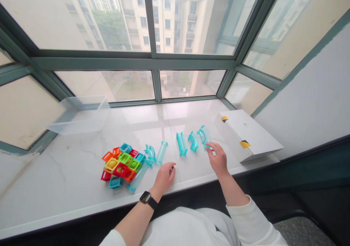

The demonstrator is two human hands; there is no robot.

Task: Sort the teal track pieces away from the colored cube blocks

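My right hand (218, 158) pinches the lower end of a clear turquoise curved track piece (203, 135) on the white counter. Left of it lie a smaller curved track piece (193, 141) and a straight track piece (181, 144), apart from each other. Over the counter's front part, my left hand (164, 176) is loosely curled with nothing visible in it. Beyond it and to its left are another straight piece (162, 152), a curved piece (150, 155) and a long straight piece (138, 178). A pile of colourful open-frame blocks (120, 167) sits beside these.
A clear plastic bin (82, 125) stands at the back left of the counter (54, 180). On the right is a white box (250, 133) with yellow-and-black tabs. Framed windows (155, 63) enclose the back, and the counter's front edge runs close to my body.
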